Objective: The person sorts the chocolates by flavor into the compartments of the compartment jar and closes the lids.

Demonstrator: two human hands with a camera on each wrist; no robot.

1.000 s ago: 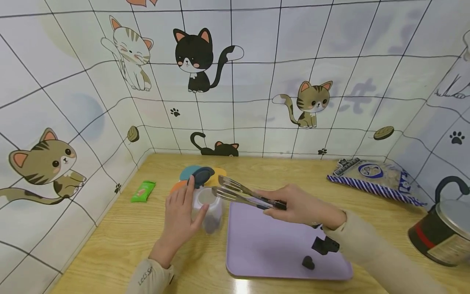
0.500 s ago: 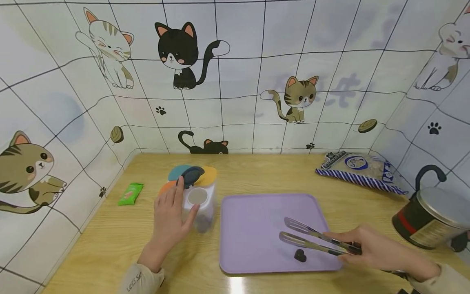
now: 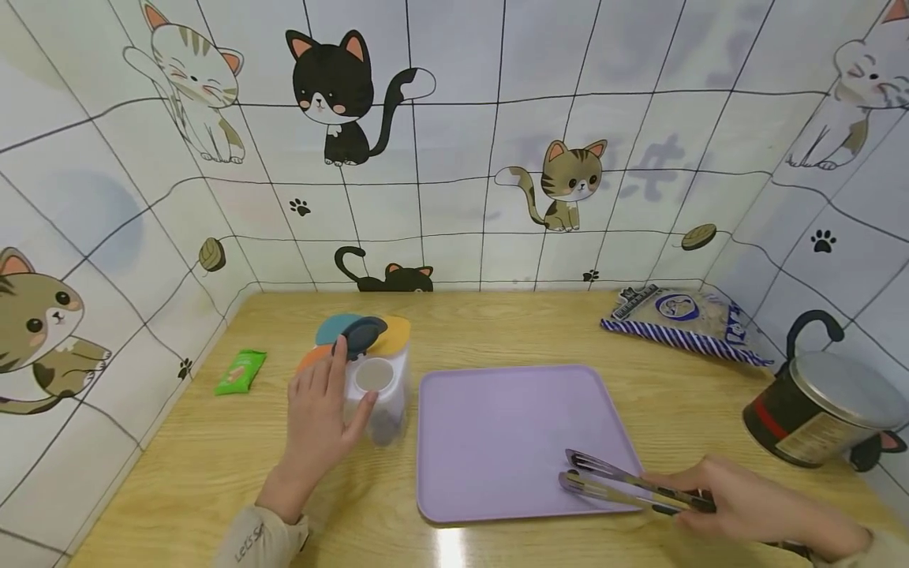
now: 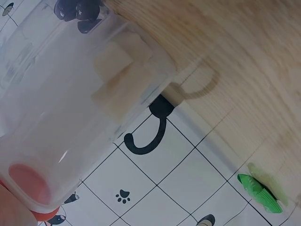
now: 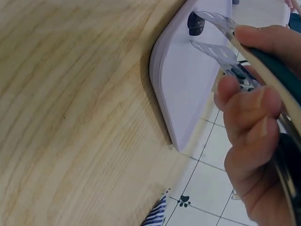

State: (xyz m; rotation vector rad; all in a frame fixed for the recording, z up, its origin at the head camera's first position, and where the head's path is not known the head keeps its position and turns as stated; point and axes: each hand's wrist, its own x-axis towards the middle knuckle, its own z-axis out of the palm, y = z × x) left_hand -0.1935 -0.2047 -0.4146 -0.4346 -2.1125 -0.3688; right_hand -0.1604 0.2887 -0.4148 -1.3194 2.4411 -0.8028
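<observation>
My left hand (image 3: 319, 422) lies beside a translucent container (image 3: 389, 422), index finger against its raised dark-blue flap lid (image 3: 360, 338) and thumb near the round opening. In the left wrist view, the container's compartments show beige cubes (image 4: 124, 70), glossy dark pieces (image 4: 87, 10) and something red. My right hand (image 3: 738, 501) grips metal tongs (image 3: 616, 472) over the near right part of a purple tray (image 3: 511, 442). The tongs' tips stand apart at a small dark piece (image 5: 195, 23) on the tray, one tip right at it in the right wrist view.
Yellow (image 3: 394, 335), teal (image 3: 334, 327) and orange lids cover the container's other compartments. A green packet (image 3: 241, 372) lies at left. Back right are a clipped bag (image 3: 685, 319) with a striped edge and a dark can (image 3: 817, 418). Cat-patterned walls (image 3: 454, 158) enclose the table.
My right hand has carried the tongs from above the container's opening to the right and down to the dark heart-shaped piece on the tray. My left hand has stayed at the flap lid.
</observation>
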